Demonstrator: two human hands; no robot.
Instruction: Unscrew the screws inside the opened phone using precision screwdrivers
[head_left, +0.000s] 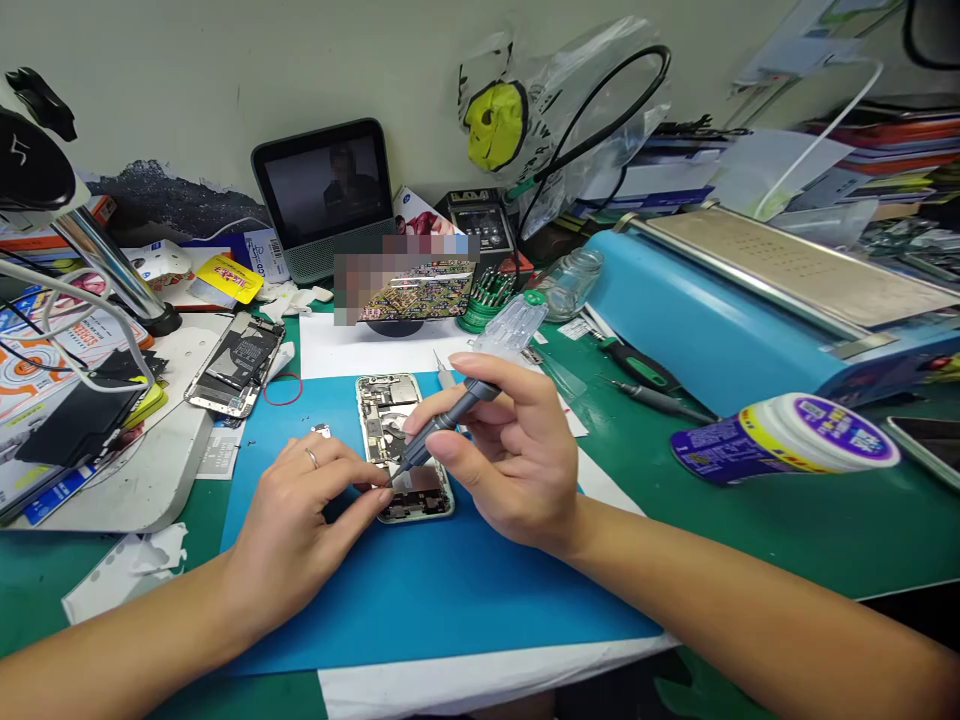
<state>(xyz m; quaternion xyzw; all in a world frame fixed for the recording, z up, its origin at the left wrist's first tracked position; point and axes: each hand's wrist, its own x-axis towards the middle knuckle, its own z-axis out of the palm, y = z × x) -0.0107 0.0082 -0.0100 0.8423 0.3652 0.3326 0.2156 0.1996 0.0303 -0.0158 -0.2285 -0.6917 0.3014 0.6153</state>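
Observation:
An opened smartphone (405,415) lies on the blue mat (360,600), its inner boards and parts bare. In my right hand (525,460) is a grey precision screwdriver (450,415), slanted down and left, one finger on its end cap. The driver's tip reaches the fingertips of my left hand (307,510), over the phone's left lower side. My left thumb and index finger are pinched together around the tip; whether a small part sits between them is too small to make out. A ring is on that hand.
Another opened phone (236,365) rests on a white board (161,450) at left. Tweezers (442,372) lie behind the phone. A green bit holder (487,305), a blue heating plate machine (697,310) and a purple-white tub (780,438) stand at the right and back. A screen (326,190) leans behind.

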